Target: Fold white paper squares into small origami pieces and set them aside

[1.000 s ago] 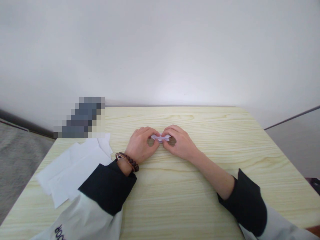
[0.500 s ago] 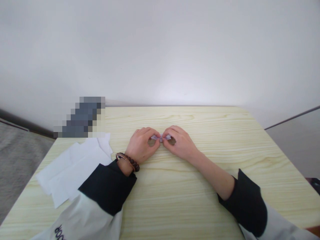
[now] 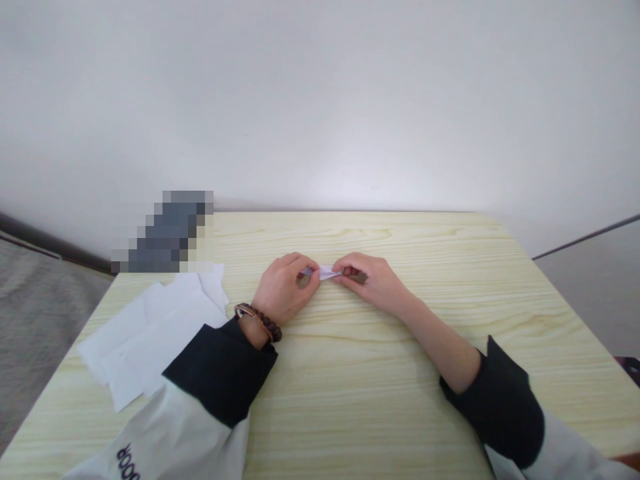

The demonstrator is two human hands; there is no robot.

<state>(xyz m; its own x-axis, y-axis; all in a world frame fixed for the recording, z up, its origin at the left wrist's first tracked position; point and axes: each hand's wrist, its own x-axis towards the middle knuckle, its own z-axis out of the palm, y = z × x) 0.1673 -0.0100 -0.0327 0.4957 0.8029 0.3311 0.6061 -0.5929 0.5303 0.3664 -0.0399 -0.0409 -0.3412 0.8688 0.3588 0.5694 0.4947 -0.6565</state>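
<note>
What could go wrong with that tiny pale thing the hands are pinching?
The left hand and right hand both pinch the small pale piece, so it might tear or crumple if they pull hard. It's small, so it could also slip away. The loose white sheets lie right by the left black cuff, so that sleeve might nudge them.

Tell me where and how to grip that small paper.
Likely a finger-and-thumb pinch near each end of the small paper, from left and right: it's a narrow strip running crosswise, and the left hand and right hand pinch it so.
</note>
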